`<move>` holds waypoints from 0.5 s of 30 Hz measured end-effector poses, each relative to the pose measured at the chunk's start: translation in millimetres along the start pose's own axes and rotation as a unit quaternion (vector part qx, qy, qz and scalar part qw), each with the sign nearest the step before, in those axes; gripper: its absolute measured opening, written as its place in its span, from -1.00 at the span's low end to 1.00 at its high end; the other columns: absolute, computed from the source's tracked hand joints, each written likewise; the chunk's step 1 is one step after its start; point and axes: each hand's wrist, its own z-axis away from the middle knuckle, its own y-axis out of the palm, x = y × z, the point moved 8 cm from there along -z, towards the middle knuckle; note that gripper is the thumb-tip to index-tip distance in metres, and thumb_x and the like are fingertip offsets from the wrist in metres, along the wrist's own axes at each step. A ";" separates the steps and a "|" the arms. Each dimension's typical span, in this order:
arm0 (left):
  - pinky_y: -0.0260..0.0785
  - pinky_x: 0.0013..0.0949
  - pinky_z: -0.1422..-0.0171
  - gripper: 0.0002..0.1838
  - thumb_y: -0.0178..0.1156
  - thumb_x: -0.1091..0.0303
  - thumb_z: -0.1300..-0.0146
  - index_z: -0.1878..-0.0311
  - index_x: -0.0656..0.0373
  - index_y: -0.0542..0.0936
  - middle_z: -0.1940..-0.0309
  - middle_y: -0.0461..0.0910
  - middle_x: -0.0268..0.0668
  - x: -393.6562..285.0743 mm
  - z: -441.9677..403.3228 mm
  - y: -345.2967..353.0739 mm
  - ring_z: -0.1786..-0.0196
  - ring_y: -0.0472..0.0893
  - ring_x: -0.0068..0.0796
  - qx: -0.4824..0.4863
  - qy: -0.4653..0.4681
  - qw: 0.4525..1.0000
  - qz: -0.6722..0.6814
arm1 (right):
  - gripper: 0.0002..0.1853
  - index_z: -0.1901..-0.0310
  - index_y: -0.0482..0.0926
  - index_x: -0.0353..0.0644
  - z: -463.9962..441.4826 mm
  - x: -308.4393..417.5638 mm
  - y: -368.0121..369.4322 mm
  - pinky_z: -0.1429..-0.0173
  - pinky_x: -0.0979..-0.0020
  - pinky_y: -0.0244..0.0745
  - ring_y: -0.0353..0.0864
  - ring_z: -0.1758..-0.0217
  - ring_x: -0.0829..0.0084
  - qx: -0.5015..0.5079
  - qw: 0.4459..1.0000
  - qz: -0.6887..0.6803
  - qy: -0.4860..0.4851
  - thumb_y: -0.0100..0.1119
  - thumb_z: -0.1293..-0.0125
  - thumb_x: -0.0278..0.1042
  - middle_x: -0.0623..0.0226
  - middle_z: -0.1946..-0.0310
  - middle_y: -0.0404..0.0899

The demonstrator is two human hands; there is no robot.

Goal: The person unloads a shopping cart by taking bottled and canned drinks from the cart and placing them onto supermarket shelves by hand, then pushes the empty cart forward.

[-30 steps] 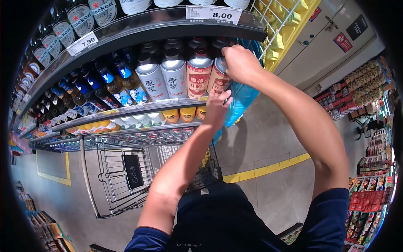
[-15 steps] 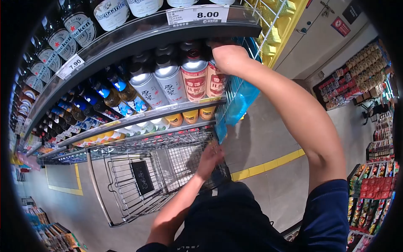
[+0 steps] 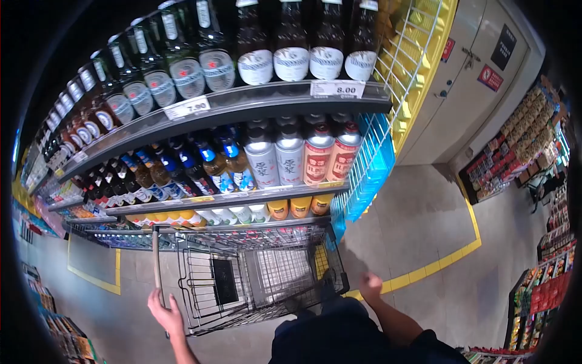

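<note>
My left hand (image 3: pixel 165 314) is at the near end of the shopping cart's handle (image 3: pixel 156 261), fingers and thumb apart on either side of the bar. How firmly it touches the bar I cannot tell. My right hand (image 3: pixel 371 286) hangs over the floor just right of the cart (image 3: pixel 257 285), its fingers curled with nothing visible in them. The wire cart stands alongside the drinks shelf, and a dark panel (image 3: pixel 225 281) is fixed to its wire frame. Silver cans (image 3: pixel 290 159) and red-and-cream cans (image 3: pixel 319 159) stand on the middle shelf.
Green bottles (image 3: pixel 185 76) and brown bottles with white labels (image 3: pixel 291 60) line the upper shelf. A blue-and-white wire rack (image 3: pixel 370 164) projects at the shelf end. Grey doors (image 3: pixel 445 109) and stocked racks (image 3: pixel 503 151) stand to the right. Yellow tape (image 3: pixel 424 274) marks the floor.
My right hand has come down from the red-and-cream cans to beside the cart. My left hand has moved left from the cart's far end to its handle. The view has shifted back.
</note>
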 end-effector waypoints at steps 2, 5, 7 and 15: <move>0.24 0.01 -0.44 -0.26 0.40 0.28 -0.17 -0.37 0.32 0.35 -0.22 0.43 0.06 75.9 14.6 15.2 -0.26 0.44 0.06 0.110 -0.151 0.967 -0.174 | -0.80 0.41 0.66 -0.28 50.7 -87.3 1.3 0.22 0.03 0.55 0.67 0.32 -0.05 0.061 0.982 0.097 0.151 0.26 -0.19 -0.29 -0.04 0.43 0.65; 0.21 0.02 -0.47 -0.03 0.44 0.04 -0.11 -0.47 0.33 0.20 -0.35 0.29 0.12 119.9 85.2 68.6 -0.39 0.29 0.14 0.295 -0.115 0.899 -0.303 | -0.78 0.41 0.70 -0.22 118.1 -118.5 8.9 0.17 0.18 0.62 0.75 0.30 0.24 0.542 0.764 0.341 -0.078 0.26 -0.22 -0.23 0.13 0.41 0.71; 0.28 0.00 -0.42 -0.05 0.42 0.06 -0.14 -0.47 0.30 0.18 -0.35 0.29 0.13 100.9 122.7 80.8 -0.37 0.30 0.18 0.327 -0.239 0.908 -0.107 | -0.76 0.32 0.66 -0.26 147.4 -156.4 23.2 0.23 0.17 0.65 0.75 0.31 0.30 0.556 0.782 0.279 -0.032 0.27 -0.27 -0.21 0.16 0.43 0.69; 0.51 -0.10 -0.14 -0.06 0.35 -0.01 -0.19 -0.51 0.22 0.15 -0.13 0.54 0.09 117.4 139.2 59.9 -0.19 0.58 -0.07 0.433 -0.185 0.850 -0.237 | -0.74 0.16 0.64 -0.39 149.2 -59.2 57.1 0.46 0.30 0.67 0.74 0.51 0.29 0.326 0.839 -0.214 0.379 0.18 -0.33 -0.31 0.12 0.41 0.70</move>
